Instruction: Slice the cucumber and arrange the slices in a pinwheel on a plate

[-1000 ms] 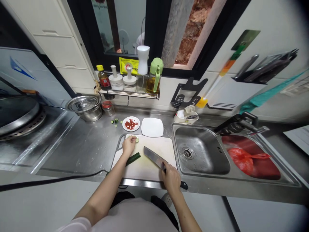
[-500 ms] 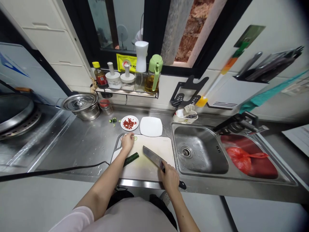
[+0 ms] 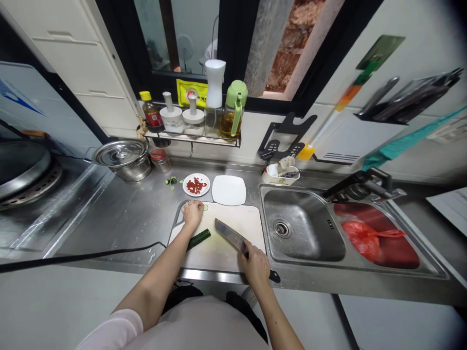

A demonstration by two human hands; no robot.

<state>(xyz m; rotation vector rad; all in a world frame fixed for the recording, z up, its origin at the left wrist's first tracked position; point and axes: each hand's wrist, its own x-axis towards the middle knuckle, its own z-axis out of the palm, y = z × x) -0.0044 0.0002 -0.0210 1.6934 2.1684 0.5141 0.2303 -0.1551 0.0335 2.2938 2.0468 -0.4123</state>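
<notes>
My right hand (image 3: 257,265) grips the black handle of a kitchen knife (image 3: 229,234), its broad blade angled up and left over the white cutting board (image 3: 233,257). My left hand (image 3: 192,214) is at the board's upper left with its fingers drawn together; what they hold, if anything, is hidden. A thin pale-green cucumber slice (image 3: 206,207) is right beside those fingertips. Between my hands lies a piece of dark green cucumber (image 3: 200,238), partly covered by my left forearm. Behind the board stand a white plate of chopped red pieces (image 3: 196,185) and a bare white square plate (image 3: 228,190).
Cucumber scraps (image 3: 172,181) lie on the steel counter near a lidded pot (image 3: 126,160) and a red-lidded jar (image 3: 160,160). Right of the board is a sink (image 3: 306,233); its second basin holds a red plastic bag (image 3: 365,239). A seasoning shelf (image 3: 197,138) hangs above the counter.
Barely anything differs. The knife's tip sits very slightly farther left, and my left hand stays by the cucumber slice.
</notes>
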